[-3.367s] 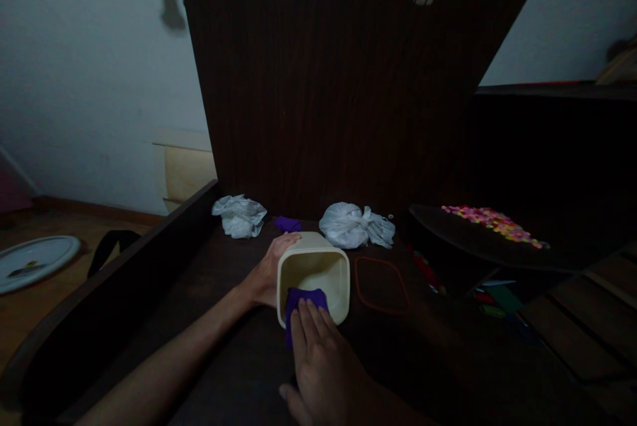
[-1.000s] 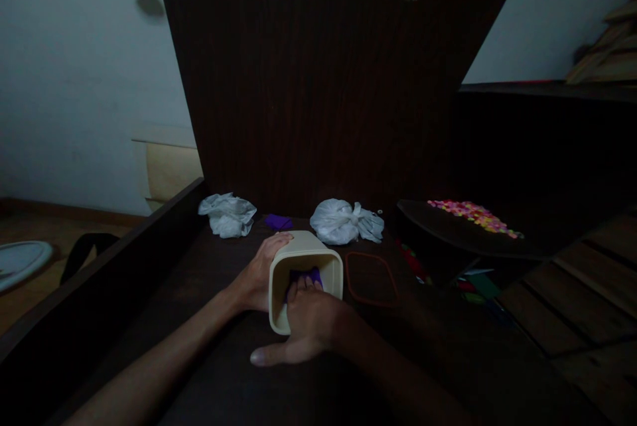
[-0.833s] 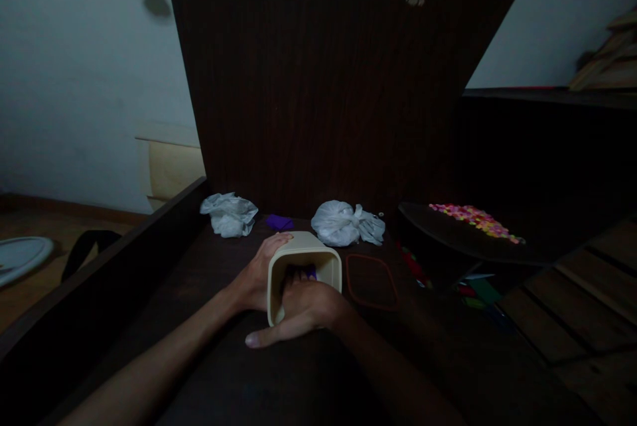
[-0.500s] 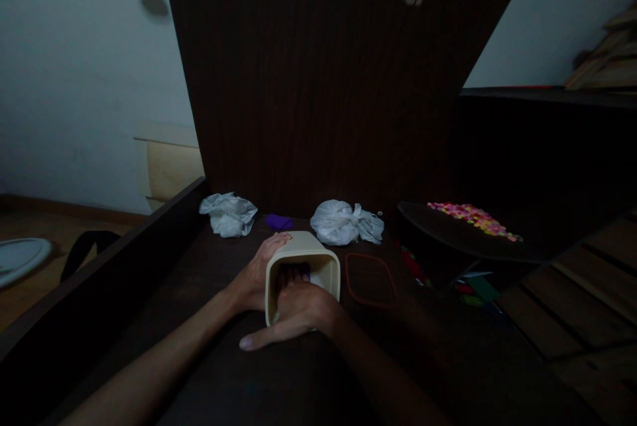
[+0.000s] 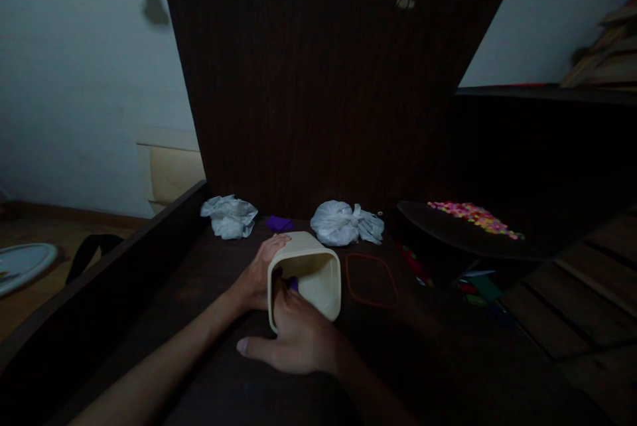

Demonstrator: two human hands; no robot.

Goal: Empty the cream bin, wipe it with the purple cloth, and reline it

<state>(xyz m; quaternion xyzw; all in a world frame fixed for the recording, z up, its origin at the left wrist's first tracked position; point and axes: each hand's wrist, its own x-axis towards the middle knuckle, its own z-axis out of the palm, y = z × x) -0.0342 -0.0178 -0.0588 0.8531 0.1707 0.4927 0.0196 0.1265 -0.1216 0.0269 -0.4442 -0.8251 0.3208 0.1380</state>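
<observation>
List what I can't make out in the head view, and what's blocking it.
Head view: fingertips of the right hand, hidden inside the shadowed beige container.
Head view: purple cloth in there, mostly covered by that hand.
Head view: contents of the knotted bag, hidden by its plastic.
Head view: round white object, cut off by the left edge.
Head view: bright pieces, too small to identify.

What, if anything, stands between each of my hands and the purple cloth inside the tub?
Nothing visible blocks your right hand: it reaches into the open tub, fingers by the cloth, though shadow hides the fingertips. Your left hand holds the tub from outside, so the tub's left wall stands between it and the cloth.
</observation>
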